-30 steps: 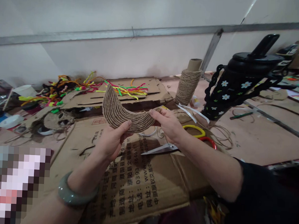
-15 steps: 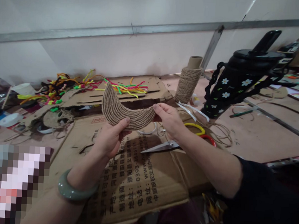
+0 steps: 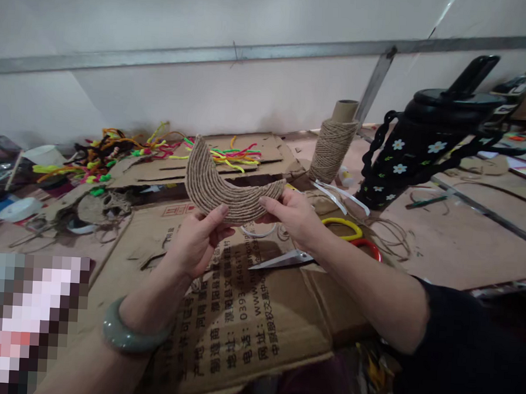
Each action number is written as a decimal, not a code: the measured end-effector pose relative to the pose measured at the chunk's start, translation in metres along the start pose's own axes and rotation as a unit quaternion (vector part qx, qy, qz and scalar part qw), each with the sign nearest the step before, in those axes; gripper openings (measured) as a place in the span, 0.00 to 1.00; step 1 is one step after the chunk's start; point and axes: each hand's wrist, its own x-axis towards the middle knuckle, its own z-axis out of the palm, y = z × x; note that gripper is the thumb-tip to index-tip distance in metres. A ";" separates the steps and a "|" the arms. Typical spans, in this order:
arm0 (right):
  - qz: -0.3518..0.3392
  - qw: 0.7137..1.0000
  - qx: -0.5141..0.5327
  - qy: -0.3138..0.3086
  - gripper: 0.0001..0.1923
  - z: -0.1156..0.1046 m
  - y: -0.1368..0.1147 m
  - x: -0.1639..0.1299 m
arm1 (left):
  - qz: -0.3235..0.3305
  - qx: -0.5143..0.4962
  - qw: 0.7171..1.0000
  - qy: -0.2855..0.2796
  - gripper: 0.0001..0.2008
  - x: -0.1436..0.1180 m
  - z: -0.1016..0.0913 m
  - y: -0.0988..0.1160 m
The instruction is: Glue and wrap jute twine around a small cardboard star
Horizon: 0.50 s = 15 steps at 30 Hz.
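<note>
A crescent of twine rows [image 3: 221, 192] is held up above the printed cardboard [image 3: 257, 314]. My left hand [image 3: 199, 240] pinches its lower edge, thumb on the front face and fingers behind. Near the crescent's right tip, my right hand [image 3: 288, 216] grips it with the thumb pressed on the front. The backs of the fingers and the crescent's rear side are hidden. Beneath my right forearm lie scissors [image 3: 281, 260] with one yellow and one red handle loop, blades pointing left. A white ring [image 3: 259, 231] shows partly behind the hands.
A cone of twine [image 3: 334, 145] stands behind, right of the crescent. Beside it is a black tumbler [image 3: 406, 151] with flowers and a braided strap. White strips [image 3: 342, 198] and loose twine [image 3: 388, 236] lie nearby. Colourful pipe cleaners [image 3: 110, 156] are heaped at the back left.
My right hand has slid inward from the crescent's tip, and its thumb now lies on the front face. The crescent has shifted slightly right and its right tip is raised.
</note>
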 end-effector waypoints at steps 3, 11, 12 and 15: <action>-0.003 1.000 -0.003 0.005 0.13 -0.001 0.000 0.000 | -0.014 0.015 1.000 0.001 0.13 0.000 0.001 0.002; 0.022 1.000 -0.003 -0.022 0.14 0.002 0.000 -0.002 | -0.014 0.024 1.000 -0.011 0.13 0.000 0.001 0.001; 0.016 1.000 0.006 -0.015 0.14 0.002 0.000 -0.002 | -0.018 0.029 0.999 -0.013 0.13 0.000 0.001 0.000; 0.005 1.000 0.020 0.000 0.14 0.002 -0.001 -0.001 | -0.028 0.046 0.998 -0.024 0.12 0.001 0.000 0.000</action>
